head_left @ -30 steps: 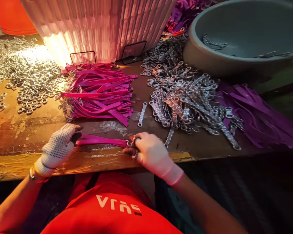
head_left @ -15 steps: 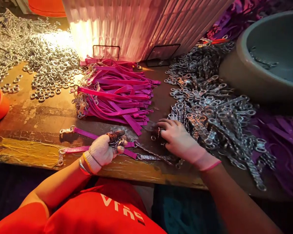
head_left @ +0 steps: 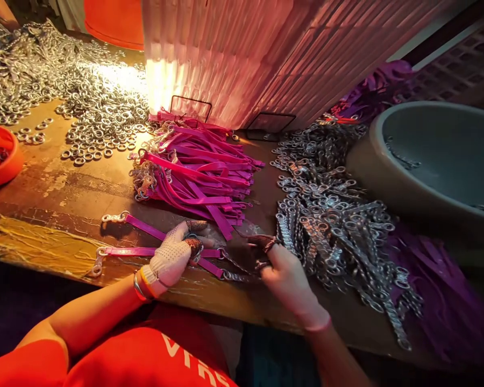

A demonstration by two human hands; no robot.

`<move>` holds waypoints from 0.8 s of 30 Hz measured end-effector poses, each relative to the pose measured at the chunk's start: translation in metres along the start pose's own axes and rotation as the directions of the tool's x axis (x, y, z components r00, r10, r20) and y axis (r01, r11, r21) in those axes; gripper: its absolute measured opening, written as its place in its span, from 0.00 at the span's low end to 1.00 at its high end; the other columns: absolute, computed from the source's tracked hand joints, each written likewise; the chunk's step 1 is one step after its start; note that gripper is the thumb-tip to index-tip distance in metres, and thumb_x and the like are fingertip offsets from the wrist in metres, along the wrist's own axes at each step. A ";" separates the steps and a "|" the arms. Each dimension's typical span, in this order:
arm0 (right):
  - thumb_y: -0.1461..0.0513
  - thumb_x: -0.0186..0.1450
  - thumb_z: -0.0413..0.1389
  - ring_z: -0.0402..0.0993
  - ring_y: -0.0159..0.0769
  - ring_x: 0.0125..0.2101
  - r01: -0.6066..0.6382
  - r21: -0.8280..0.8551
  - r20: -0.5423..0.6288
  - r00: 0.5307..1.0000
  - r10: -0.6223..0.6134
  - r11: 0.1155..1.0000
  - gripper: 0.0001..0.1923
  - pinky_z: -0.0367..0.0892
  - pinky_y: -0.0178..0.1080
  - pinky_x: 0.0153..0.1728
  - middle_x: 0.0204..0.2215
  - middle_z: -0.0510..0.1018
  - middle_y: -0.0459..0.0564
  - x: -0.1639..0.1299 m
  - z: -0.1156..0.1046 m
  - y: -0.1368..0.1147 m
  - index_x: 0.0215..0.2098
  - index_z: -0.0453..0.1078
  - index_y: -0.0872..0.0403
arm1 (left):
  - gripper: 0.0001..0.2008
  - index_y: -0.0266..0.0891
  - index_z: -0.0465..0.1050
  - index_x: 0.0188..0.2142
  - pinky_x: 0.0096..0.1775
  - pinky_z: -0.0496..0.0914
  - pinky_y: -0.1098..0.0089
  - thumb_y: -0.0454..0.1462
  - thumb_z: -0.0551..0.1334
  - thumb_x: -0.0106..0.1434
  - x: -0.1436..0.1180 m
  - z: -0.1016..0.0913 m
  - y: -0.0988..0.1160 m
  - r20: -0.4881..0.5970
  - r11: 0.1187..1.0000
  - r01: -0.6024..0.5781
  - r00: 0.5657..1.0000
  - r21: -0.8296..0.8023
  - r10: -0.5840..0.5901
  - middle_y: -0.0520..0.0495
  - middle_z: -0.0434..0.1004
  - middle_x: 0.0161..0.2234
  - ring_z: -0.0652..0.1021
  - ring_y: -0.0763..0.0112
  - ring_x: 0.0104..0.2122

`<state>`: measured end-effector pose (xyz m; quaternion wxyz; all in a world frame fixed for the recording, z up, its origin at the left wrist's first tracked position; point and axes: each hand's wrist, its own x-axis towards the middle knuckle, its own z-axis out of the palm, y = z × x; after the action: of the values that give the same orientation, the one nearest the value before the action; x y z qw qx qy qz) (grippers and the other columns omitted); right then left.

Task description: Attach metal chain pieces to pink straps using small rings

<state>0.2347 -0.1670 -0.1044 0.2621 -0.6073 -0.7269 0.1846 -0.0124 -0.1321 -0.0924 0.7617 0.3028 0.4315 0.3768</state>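
My left hand (head_left: 173, 255), in a dotted white glove with dark wrapped fingertips, lies over two pink straps. Its thumb and fingers are curled round a few small metal rings (head_left: 197, 253), partly hidden. The upper pink strap (head_left: 145, 227) and the lower pink strap (head_left: 133, 251) each have a metal link at the left end and a twisted metal chain (head_left: 236, 277) at the right. My right hand (head_left: 286, 274), with dark-wrapped fingers, is closed above the chains' right ends. What it pinches is too dark to make out.
Beyond my hands lies a heap of pink straps (head_left: 201, 172). Metal chains (head_left: 326, 226) are piled at right beside a large grey tub (head_left: 367, 156). Loose rings (head_left: 105, 123) spread at back left, near an orange bowl (head_left: 14, 156). A corrugated panel (head_left: 226, 64) stands behind.
My right hand has drawn back from the table toward me and closed its fingers. My left hand has turned slightly, hiding more of the rings. The view has shifted a little to the right.
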 end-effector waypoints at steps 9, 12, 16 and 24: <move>0.60 0.62 0.59 0.77 0.41 0.43 -0.213 0.632 -0.065 0.943 0.325 0.745 0.16 0.74 0.43 0.45 0.44 0.80 0.51 0.005 0.058 -0.104 0.48 0.71 0.51 | 0.20 0.35 0.75 0.49 0.26 0.65 0.76 0.38 0.67 0.56 -0.007 0.010 -0.005 0.065 0.980 -0.051 0.996 -0.192 0.065 0.44 0.78 0.38 0.72 0.76 0.27; 0.57 0.60 0.62 0.78 0.42 0.42 -0.227 0.653 -0.092 0.923 0.373 0.723 0.16 0.74 0.45 0.46 0.41 0.81 0.51 0.005 0.056 -0.100 0.45 0.72 0.52 | 0.17 0.32 0.77 0.43 0.21 0.59 0.77 0.38 0.68 0.54 -0.006 0.005 -0.006 0.118 0.931 0.087 0.992 -0.355 -0.048 0.46 0.77 0.31 0.69 0.78 0.23; 0.54 0.60 0.64 0.78 0.41 0.41 -0.283 0.716 -0.061 0.885 0.461 0.638 0.20 0.74 0.43 0.42 0.42 0.80 0.51 0.000 0.047 -0.097 0.48 0.71 0.52 | 0.15 0.31 0.77 0.39 0.20 0.59 0.78 0.36 0.68 0.52 -0.007 -0.002 -0.008 0.211 0.867 0.287 0.953 -0.407 -0.216 0.44 0.76 0.30 0.73 0.75 0.24; 0.55 0.61 0.64 0.76 0.39 0.42 -0.298 0.687 -0.091 0.870 0.485 0.663 0.17 0.73 0.43 0.46 0.43 0.78 0.50 -0.002 0.046 -0.108 0.46 0.71 0.51 | 0.14 0.34 0.73 0.38 0.17 0.50 0.80 0.39 0.69 0.54 -0.012 -0.008 0.001 0.307 0.931 0.301 0.924 -0.206 -0.230 0.50 0.71 0.25 0.67 0.80 0.19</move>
<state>0.1220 -0.1879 -0.0776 0.5057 -0.6389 -0.4242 0.3952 -0.0240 -0.1406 -0.0895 0.8907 0.1926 0.3068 0.2744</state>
